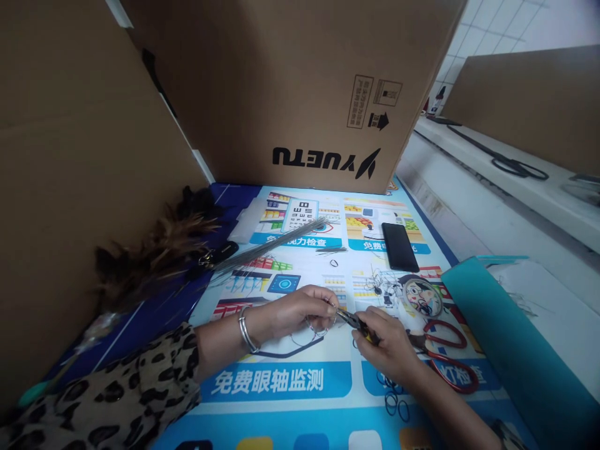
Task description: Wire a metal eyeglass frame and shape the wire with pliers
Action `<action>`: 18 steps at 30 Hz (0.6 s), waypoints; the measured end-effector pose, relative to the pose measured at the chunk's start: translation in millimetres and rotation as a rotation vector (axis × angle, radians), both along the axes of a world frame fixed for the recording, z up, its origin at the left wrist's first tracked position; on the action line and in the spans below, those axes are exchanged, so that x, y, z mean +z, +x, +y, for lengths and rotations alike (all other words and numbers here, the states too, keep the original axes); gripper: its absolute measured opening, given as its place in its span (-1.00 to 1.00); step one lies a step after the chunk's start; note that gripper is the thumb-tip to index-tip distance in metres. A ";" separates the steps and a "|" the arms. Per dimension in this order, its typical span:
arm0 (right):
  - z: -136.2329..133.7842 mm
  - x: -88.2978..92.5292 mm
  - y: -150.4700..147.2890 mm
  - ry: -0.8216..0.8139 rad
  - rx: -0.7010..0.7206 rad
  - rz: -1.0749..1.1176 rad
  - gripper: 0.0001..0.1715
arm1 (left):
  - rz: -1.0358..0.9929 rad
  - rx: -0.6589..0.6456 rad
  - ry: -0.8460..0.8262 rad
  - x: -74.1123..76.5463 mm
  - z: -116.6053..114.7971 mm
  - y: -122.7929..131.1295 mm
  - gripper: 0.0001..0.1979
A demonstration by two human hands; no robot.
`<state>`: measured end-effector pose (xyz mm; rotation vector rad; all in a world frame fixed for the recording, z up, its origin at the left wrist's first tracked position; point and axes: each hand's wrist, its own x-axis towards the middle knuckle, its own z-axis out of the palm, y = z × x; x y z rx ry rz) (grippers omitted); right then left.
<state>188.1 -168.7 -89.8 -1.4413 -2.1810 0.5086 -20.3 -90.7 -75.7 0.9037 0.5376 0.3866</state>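
Note:
My left hand (300,311), with a silver bangle at the wrist, is closed with thumb and fingertips pinching a thin wire loop (335,306). Wrapped around pliers (352,320) with dark and yellow handles is my right hand (387,342). The plier jaws meet the wire at my left fingertips; whether they grip it is too small to tell. Red-handled scissors (454,364) lie beside my right wrist. Below that wrist are several dark rings (397,403). A small ring (334,263) rests on the printed sheet beyond my left hand.
A bundle of thin wires (276,244) lies across the sheet. Farther right are a black phone (400,247), loose wire pieces (377,284) and a round cartoon dish (422,295). A teal box (510,337) borders the right, brown feathers (154,256) the left, a cardboard box (304,94) the back.

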 end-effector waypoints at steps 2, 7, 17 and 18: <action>-0.5 1.2 0.2 0.004 0.012 -0.011 -0.84 | 0.011 0.005 -0.002 1.0 0.0 0.0 -0.93; -1.2 1.4 1.1 0.033 0.013 -0.066 -0.81 | 0.024 0.008 0.002 2.6 -0.3 0.3 -0.94; -1.5 -3.4 2.7 0.179 0.009 -0.134 -0.75 | 0.029 0.012 -0.044 3.8 -1.6 -0.3 -0.94; -1.6 -3.3 2.5 0.183 0.010 -0.137 -0.75 | 0.025 0.014 -0.047 3.9 -1.8 -0.4 -0.93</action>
